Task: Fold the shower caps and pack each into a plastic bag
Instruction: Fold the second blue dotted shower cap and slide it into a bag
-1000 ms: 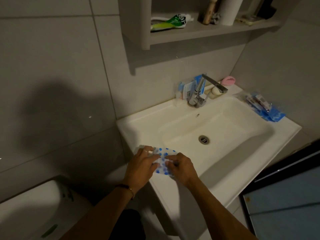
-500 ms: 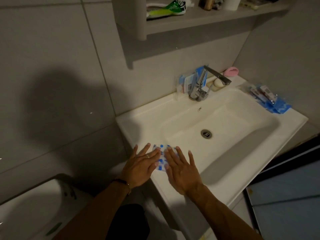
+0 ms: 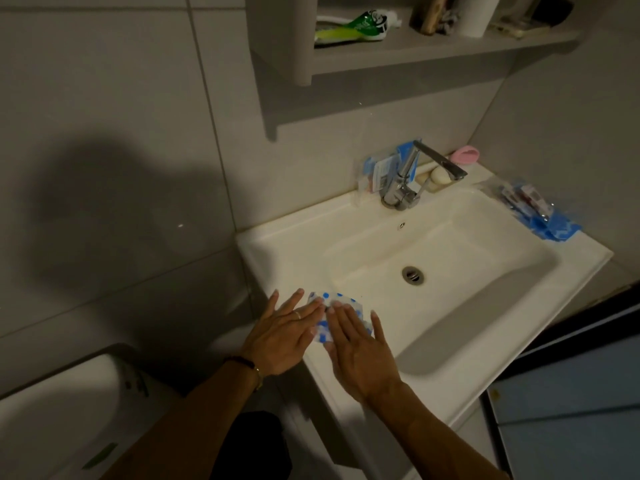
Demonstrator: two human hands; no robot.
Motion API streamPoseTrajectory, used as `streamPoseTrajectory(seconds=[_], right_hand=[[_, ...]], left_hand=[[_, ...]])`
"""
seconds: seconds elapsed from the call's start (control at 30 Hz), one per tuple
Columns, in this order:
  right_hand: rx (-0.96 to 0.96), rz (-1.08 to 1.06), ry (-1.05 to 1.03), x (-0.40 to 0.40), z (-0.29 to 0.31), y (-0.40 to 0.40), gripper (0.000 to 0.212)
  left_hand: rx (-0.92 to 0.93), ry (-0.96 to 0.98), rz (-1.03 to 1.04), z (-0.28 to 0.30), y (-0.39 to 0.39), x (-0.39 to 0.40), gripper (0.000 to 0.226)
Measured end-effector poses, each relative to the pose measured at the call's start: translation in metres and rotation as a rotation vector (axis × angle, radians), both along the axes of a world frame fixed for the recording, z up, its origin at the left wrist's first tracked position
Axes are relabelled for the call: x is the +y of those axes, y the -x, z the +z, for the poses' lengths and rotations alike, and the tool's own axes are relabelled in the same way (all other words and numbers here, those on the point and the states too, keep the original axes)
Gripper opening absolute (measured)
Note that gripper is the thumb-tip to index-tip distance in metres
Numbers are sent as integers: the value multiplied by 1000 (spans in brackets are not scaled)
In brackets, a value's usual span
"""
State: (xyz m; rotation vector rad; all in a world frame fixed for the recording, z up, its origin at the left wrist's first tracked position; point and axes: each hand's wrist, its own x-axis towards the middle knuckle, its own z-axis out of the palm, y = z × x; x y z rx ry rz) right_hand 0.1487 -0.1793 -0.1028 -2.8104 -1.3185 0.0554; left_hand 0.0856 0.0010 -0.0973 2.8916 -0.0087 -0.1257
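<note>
- I see the white sink (image 3: 277,258) filling most of the view, its basin dished toward the drain (image 3: 413,274) in the middle.
- A grey shelf (image 3: 433,53) hangs on the wall above the sink, with a green tube (image 3: 349,27) lying on it and more items I can't make out at its far end.
- The chrome tap (image 3: 408,181) stands on the sink's back rim, spout tilted over the basin.
- My left hand (image 3: 280,336) lies flat at the sink's front-left corner, fingers stretched out and spread, gripping nothing; only its fingertips touch the shower cap (image 3: 341,306).
- My right hand (image 3: 360,355) lies flat just beside it on the sink's front rim, fingers straight, pressing down on the cap without clasping it.
- A packet of blue items (image 3: 533,211) sits on the sink's right rim, well apart from both hands.
- The cap, white with blue dots, is folded small and pinned against the sink's front-left rim, mostly hidden under the two hands.
- A pink item (image 3: 465,154) rests at the sink's back-right corner, near the tap.
</note>
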Motion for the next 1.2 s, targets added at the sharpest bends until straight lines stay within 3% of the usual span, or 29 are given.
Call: streamPoseTrajectory(seconds=[0.2, 0.33, 0.43, 0.5, 0.6, 0.77, 0.87, 0.97, 1.03, 1.2], right_hand=[[-139, 102, -29, -31, 6, -12, 53], [-146, 106, -174, -19, 14, -15, 30], [-18, 48, -266, -14, 20, -16, 25], [226, -48, -408, -14, 29, -19, 32], [533, -189, -474, -17, 35, -26, 25], [654, -263, -460, -9, 28, -34, 29], [598, -306, -418, 0, 25, -35, 30], [109, -197, -199, 5, 27, -34, 33], [-73, -60, -142, 12, 26, -29, 50], [62, -3, -11, 32, 10, -14, 67]], left_hand=[[59, 88, -3, 3, -1, 1, 74], [-62, 46, -12, 12, -8, -4, 77], [-126, 77, 37, 20, -6, -7, 70], [-159, 157, 87, 23, -4, -9, 50], [-182, 296, 137, 23, -3, -12, 24], [-276, 227, 193, 19, -1, -15, 27], [-280, 102, 103, 16, -2, -15, 45], [-104, 11, -3, 14, -6, -13, 54], [-55, 0, 6, 9, -4, -8, 49], [-30, 24, -12, -4, -1, 0, 63]])
